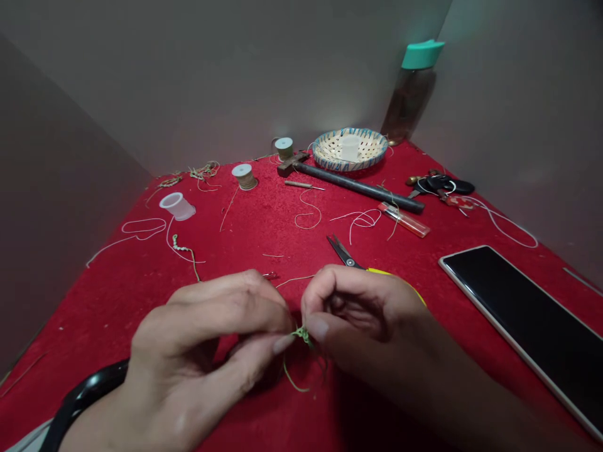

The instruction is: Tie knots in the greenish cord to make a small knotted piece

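Low over the red cloth (264,220), near its front edge, I see my left hand (211,339) and right hand (362,307) drawn close together, fingertips pinched on a small green knotted cord (302,334) between them; its loose tail curls down onto the cloth. Just behind my right hand lie small scissors (346,252) with a yellow grip. Farther right rests a dark phone (527,320). Well back stand two thread spools (245,176) and a woven basket (330,149).
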